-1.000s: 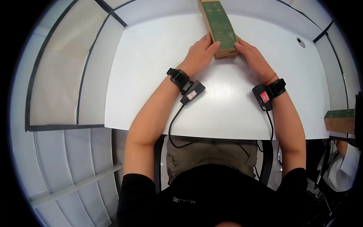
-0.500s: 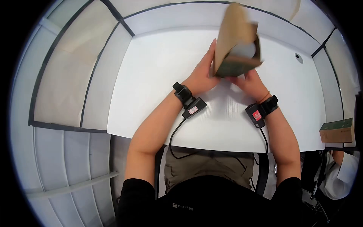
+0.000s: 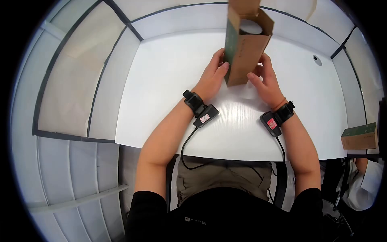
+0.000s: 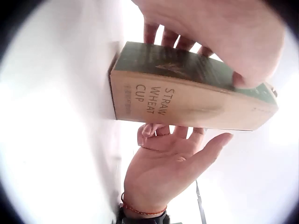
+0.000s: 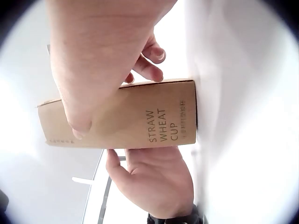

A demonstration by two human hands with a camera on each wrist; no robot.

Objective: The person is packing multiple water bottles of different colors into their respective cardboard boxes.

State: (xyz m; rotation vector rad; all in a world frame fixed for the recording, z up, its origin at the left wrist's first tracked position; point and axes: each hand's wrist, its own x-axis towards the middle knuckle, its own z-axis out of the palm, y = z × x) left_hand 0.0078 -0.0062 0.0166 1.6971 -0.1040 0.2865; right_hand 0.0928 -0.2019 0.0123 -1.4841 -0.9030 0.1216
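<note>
A tall cardboard box (image 3: 246, 56), brown with a green side and printed STRAW WHEAT CUP, stands upright on the white table with its top flap raised. Inside its mouth shows the pale round top of a cup (image 3: 250, 27). My left hand (image 3: 211, 76) holds the box along the green side, thumb by the front edge and fingers reaching behind. On the other side, my right hand (image 3: 267, 82) has its fingers loosely bent beside the box. Its thumb (image 4: 219, 143) stands apart from the cardboard in the left wrist view.
Low partitions (image 3: 181, 20) border the white table (image 3: 161, 109) at the back and sides. A second brown and green box (image 3: 358, 137) sits at the far right. A round cable hole (image 3: 317, 60) is toward the back right. Cables hang from both wrist cameras.
The box lay with its green face up, then was lifted and turned between both hands. Now it stands upright, its opening at the top and the cup showing inside.
</note>
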